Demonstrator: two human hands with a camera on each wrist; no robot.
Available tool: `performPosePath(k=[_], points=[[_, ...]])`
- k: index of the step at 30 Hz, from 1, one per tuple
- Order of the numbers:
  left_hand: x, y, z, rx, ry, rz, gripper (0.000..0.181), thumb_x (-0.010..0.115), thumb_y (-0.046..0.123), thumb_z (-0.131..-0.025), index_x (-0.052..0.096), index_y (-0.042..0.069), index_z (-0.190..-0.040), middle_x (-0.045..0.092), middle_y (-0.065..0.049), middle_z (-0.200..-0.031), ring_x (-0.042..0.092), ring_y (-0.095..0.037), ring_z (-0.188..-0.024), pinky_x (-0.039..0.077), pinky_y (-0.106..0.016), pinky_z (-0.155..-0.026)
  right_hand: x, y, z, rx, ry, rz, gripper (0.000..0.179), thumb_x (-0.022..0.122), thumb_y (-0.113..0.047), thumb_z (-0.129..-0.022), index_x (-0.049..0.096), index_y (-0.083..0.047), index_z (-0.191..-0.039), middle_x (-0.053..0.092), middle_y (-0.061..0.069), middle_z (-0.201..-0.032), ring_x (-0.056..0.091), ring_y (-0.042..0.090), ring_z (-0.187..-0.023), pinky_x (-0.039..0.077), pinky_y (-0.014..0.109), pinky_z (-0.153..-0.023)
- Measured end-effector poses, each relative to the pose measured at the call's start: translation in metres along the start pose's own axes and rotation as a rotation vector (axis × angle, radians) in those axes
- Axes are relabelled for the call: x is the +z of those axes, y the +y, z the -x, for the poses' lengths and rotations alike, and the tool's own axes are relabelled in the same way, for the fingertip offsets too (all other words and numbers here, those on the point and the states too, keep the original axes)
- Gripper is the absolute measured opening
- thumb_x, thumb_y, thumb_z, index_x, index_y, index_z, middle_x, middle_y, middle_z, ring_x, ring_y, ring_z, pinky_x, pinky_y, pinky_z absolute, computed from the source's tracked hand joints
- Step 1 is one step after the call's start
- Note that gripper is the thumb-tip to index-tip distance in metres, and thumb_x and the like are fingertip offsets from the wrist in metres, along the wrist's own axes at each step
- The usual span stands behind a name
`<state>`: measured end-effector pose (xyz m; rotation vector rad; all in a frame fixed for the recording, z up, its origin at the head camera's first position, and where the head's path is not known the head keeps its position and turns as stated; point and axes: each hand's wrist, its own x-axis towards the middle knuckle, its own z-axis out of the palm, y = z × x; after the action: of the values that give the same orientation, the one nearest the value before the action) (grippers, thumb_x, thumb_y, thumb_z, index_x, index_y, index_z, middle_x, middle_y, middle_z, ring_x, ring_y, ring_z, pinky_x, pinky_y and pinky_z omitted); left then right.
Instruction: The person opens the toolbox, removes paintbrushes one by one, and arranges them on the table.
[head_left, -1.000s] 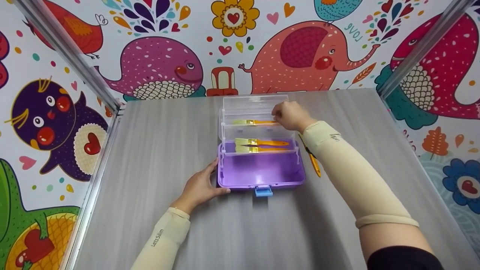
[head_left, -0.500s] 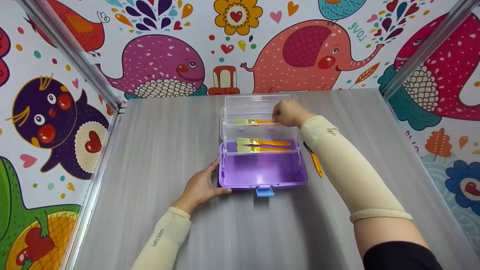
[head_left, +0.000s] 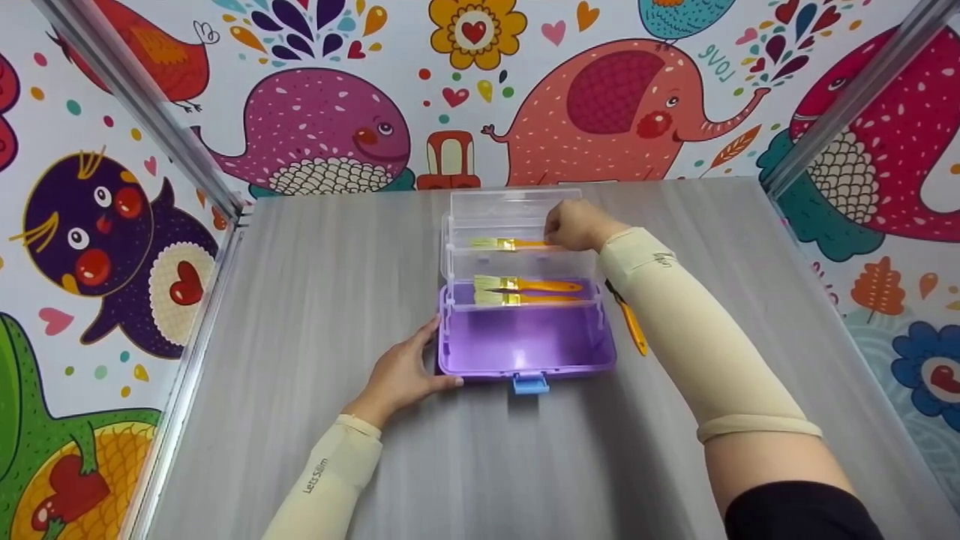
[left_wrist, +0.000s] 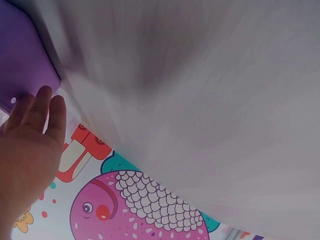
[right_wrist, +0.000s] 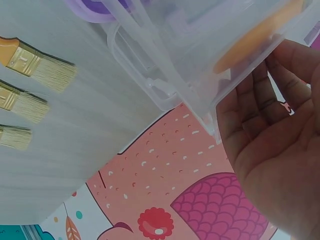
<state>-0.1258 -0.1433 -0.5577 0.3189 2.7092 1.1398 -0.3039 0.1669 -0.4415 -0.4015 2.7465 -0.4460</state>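
Lettering reading "Lets Slim" is borne on the left sleeve (head_left: 326, 465), directly behind the left hand (head_left: 401, 375). Marking on the right sleeve (head_left: 697, 337), just behind the right hand (head_left: 583, 225), is creased and cannot be read. Beyond the right hand, the word "love" can be made out on the printed wall (head_left: 442, 127). The left hand is held spread, its fingers laid along the side of the purple box (head_left: 480, 372), its thumb at the front corner. The right hand is curled at one end of the clear upper tray (head_left: 491, 225); whether tray edge or brush handle is pinched cannot be told. The upper brush (head_left: 512, 244) is seated beside that grip, its handle end covered. Below the grip, two lower brushes (head_left: 536, 286) are held in the lower tray (head_left: 540, 266). An orange-handled tool (head_left: 634, 330), nearer the forearm than the grip, is partly concealed and cannot be identified. In the right wrist view, three loose brushes (right_wrist: 54, 73) are seen well apart from the hand, their handles cut off by the frame edge
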Motion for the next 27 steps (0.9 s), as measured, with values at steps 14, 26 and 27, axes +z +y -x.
performPosePath(k=[14, 26, 27], points=[[0.0000, 0.0018, 0.0001, 0.011, 0.001, -0.017, 0.113, 0.092, 0.045, -0.065, 0.034, 0.014, -0.156, 0.049, -0.010, -0.148, 0.048, -0.033, -0.132, 0.039, -0.047, -0.108, -0.0066, 0.0026, -0.0031, -0.053, -0.071, 0.007, 0.011, 0.068, -0.010, -0.090, 0.073, -0.001, -0.092, 0.067, 0.008, -0.084, 0.055, 0.022, -0.076, 0.049, 0.037, -0.070], [-0.0007, 0.0021, 0.0004, 0.006, -0.002, -0.015, 0.113, 0.091, 0.048, -0.065, 0.033, 0.015, -0.157, 0.048, -0.009, -0.149, 0.047, -0.033, -0.133, 0.039, -0.047, -0.108, -0.0067, 0.0073, -0.0070, -0.073, -0.119, -0.052, 0.012, 0.067, -0.010, -0.092, 0.073, 0.000, -0.092, 0.065, 0.005, -0.079, 0.053, 0.018, -0.073, 0.046, 0.032, -0.065], [-0.0006, 0.0019, 0.0005, 0.005, -0.001, -0.014, 0.114, 0.092, 0.048, -0.065, 0.033, 0.015, -0.157, 0.048, -0.009, -0.149, 0.047, -0.033, -0.133, 0.039, -0.047, -0.108, -0.0065, 0.0073, -0.0074, -0.075, -0.123, -0.051, 0.012, 0.067, -0.010, -0.092, 0.073, 0.001, -0.092, 0.064, 0.005, -0.079, 0.053, 0.018, -0.073, 0.046, 0.031, -0.065]])
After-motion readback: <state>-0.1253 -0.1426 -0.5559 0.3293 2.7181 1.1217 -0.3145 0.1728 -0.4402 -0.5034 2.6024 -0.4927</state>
